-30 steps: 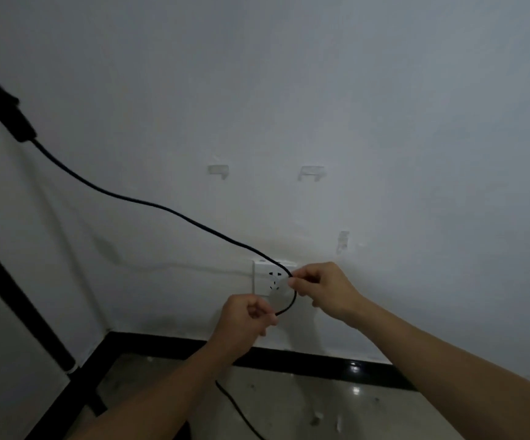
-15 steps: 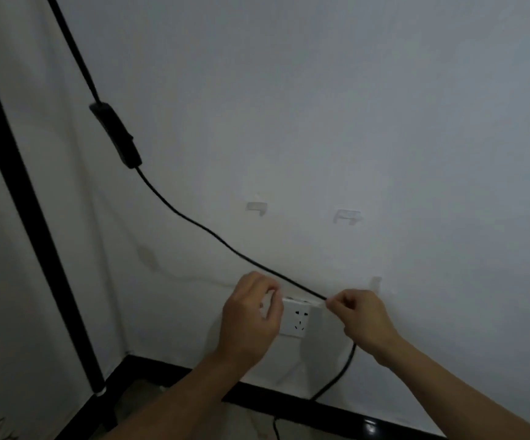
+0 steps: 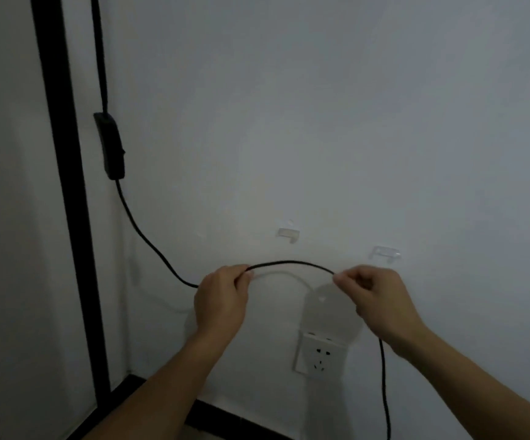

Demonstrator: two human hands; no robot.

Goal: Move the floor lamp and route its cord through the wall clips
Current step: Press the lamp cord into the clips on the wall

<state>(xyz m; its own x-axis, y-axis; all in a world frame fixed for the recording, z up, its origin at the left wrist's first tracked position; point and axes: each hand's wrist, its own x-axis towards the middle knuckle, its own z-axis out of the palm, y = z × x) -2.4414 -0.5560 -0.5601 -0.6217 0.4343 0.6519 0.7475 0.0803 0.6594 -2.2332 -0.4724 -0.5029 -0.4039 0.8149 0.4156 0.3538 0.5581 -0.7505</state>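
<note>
Cord [image 3: 289, 263] arches between both pinching hands, left [image 3: 220, 301] and right [image 3: 374, 300], just below two clips [image 3: 288, 234]

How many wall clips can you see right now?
2. One clear plastic wall clip sits above the black cord's arch; the other clear clip is up-right of the right hand. A third may be hidden behind that hand.

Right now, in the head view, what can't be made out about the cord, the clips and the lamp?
- Cord: its plug end runs off the bottom edge; the stretches inside the left hand and right hand are covered by fingers.
- Lamp: only a black pole shows, cut off at top and bottom.
- Clips: clear and small, so their openings are unreadable.
- Inline switch: position too dark to tell.
</note>
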